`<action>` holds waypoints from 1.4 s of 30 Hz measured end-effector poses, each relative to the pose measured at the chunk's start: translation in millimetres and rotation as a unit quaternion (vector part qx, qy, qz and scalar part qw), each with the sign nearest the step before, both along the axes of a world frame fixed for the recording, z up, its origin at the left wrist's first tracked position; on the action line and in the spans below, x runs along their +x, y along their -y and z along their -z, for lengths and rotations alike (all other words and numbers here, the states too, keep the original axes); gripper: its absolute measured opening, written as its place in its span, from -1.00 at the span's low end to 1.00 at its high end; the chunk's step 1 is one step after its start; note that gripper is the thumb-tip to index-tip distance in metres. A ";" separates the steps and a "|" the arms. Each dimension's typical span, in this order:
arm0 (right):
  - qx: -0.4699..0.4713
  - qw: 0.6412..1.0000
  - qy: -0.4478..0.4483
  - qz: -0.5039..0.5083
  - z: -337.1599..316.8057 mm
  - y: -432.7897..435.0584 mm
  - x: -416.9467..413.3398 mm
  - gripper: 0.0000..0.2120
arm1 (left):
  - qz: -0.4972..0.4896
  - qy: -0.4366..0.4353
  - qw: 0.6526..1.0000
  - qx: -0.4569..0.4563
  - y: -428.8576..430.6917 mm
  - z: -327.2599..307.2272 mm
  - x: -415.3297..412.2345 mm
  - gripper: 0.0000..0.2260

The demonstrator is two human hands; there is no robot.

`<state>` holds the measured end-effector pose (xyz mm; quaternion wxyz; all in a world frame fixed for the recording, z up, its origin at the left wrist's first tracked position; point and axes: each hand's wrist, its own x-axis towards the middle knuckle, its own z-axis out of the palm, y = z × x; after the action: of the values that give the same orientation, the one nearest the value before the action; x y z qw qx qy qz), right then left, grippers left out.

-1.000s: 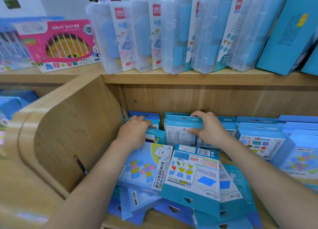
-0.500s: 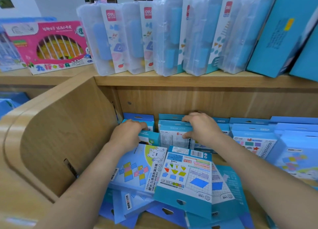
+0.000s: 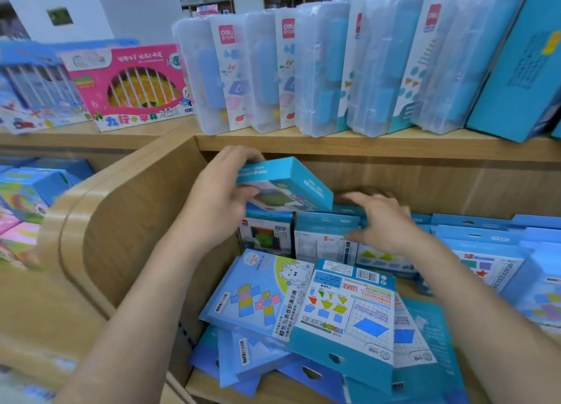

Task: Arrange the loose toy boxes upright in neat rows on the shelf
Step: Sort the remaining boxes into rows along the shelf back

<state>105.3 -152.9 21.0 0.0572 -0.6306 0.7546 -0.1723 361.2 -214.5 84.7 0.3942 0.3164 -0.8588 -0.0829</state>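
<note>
Here, left hand [image 3: 218,197] gripping a tilted box [image 3: 285,183], right hand [image 3: 379,221] beside it pinching upright boxes [image 3: 324,239] by the top, loose boxes [image 3: 343,309] beneath both.

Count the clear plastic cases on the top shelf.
5, standing in one row: leftmost case, second, third, fourth, fifth against the blue box. Others may hide behind.

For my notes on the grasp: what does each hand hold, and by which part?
The left hand grips a small blue box by its left end. The right hand lies on the upright boxes; whether it grips them cannot be told.
</note>
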 end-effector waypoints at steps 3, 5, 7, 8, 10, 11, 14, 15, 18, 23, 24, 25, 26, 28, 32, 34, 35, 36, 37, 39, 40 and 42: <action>-0.129 0.954 0.248 -0.105 -29.7 -34.2 2.2 -0.39 | 0.010 -0.058 0.998 0.020 -6.8 -6.2 0.9 -0.67; -0.157 0.940 0.264 -0.146 -40.3 -50.4 12.0 -0.37 | 0.032 -0.082 0.994 0.058 -12.8 -7.6 -2.2 -0.67; -0.168 0.943 0.252 -0.140 -40.0 -53.5 18.4 -0.43 | 0.061 -0.097 0.989 0.092 -19.3 -5.9 -7.9 -0.67; -0.181 0.938 0.266 -0.130 -37.6 -53.8 19.8 -0.50 | 0.077 -0.104 0.986 0.105 -22.7 -4.1 -11.1 -0.68; -0.218 0.922 0.301 -0.107 -36.1 -59.4 20.5 -0.63 | 0.106 -0.114 0.979 0.128 -29.9 -0.7 -18.3 -0.69; -0.235 0.915 0.315 -0.095 -35.6 -64.3 18.8 -0.67 | 0.114 -0.118 0.976 0.140 -33.3 0.3 -21.8 -0.69; -0.268 0.877 0.391 -0.078 -33.5 -81.4 12.2 -0.72 | 0.132 -0.128 0.966 0.182 -38.7 3.2 -27.7 -0.65; -0.273 0.864 0.417 -0.075 -32.1 -85.7 10.7 -0.73 | 0.135 -0.113 0.963 0.204 -38.3 6.1 -28.4 -0.63; -0.281 0.812 0.507 -0.070 -21.6 -95.1 8.9 -0.79 | 0.129 -0.070 0.953 0.266 -41.1 18.0 -32.3 -0.57; -0.226 0.791 0.568 -0.028 3.3 -109.4 13.1 -0.65 | 0.126 -0.225 0.908 0.331 -51.2 16.6 -43.5 -0.66; -0.214 0.820 0.531 -0.016 7.5 -113.3 12.4 -0.69 | 0.130 -0.240 0.904 0.330 -52.1 15.0 -46.9 -0.67; -0.208 0.849 0.486 -0.002 10.6 -117.1 11.8 -0.72 | 0.134 -0.248 0.903 0.323 -54.3 13.1 -51.0 -0.67; -0.210 0.869 0.447 0.015 14.1 -120.4 10.1 -0.75 | 0.138 -0.251 0.905 0.313 -57.1 11.4 -55.4 -0.66; -0.224 0.884 0.408 0.051 16.5 -127.2 8.9 -0.69 | 0.150 -0.236 0.918 0.283 -64.1 8.7 -65.2 -0.63; -0.272 0.915 0.282 0.096 5.6 -143.5 16.8 -0.38 | 0.181 -0.151 0.957 0.171 -74.3 4.4 -80.1 -0.56; -0.280 0.937 0.193 0.078 -5.4 -147.9 22.5 -0.33 | 0.203 -0.100 0.966 0.122 -80.5 1.1 -87.4 -0.53; -0.273 0.947 0.160 0.064 -9.9 -147.7 24.5 -0.38 | 0.212 -0.066 0.971 0.092 -84.9 -1.1 -91.7 -0.53; -0.262 0.954 0.134 0.053 -13.6 -146.8 25.7 -0.48 | 0.222 -0.032 0.973 0.064 -88.8 -2.7 -96.2 -0.53; -0.253 0.959 0.115 0.051 -17.9 -146.2 26.5 -0.59 | 0.232 0.000 0.972 0.045 -92.4 -3.9 -100.4 -0.53; -0.244 0.964 0.090 0.062 -27.5 -145.5 24.9 -0.75 | 0.251 0.041 0.966 0.041 -96.9 -5.3 -106.8 -0.50; -0.239 0.965 0.082 0.067 -31.7 -145.4 23.2 -0.77 | 0.259 0.049 0.963 0.050 -96.2 -6.1 -108.1 -0.48; -0.229 0.968 0.072 0.079 -39.0 -144.9 21.7 -0.75 | 0.267 0.053 0.960 0.065 -90.9 -9.6 -105.7 -0.48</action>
<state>126.9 -8.1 59.9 -0.0485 -0.5514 0.7364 -0.3891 255.4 -123.6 94.4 0.2899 0.1047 -0.9246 -0.2237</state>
